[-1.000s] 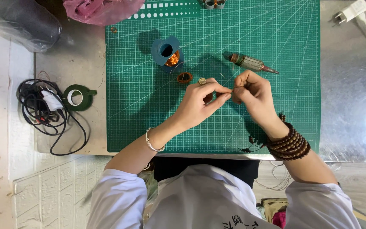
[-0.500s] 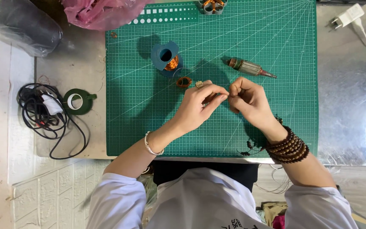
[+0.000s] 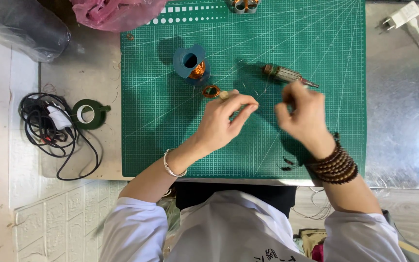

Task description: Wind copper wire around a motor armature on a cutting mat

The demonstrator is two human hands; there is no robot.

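Note:
My left hand hovers over the green cutting mat, thumb and forefinger pinched on a thin wire that loops up toward the motor armature. A small beige piece shows just above its knuckles. My right hand, blurred by motion, is a hand's width to the right with its fingers curled and pinched, apparently on the same wire. A small copper coil ring and a blue spool of copper wire lie just beyond the left hand.
A green tape roll and a black cable bundle lie left of the mat. A pink bag and another copper winding are at the far edge, a white plug is at the far right, and small dark bits sit near my right wrist.
My hands, pinched together over the mat before, have come apart. The right hand has swung to the right, and the left has stayed about where it was.

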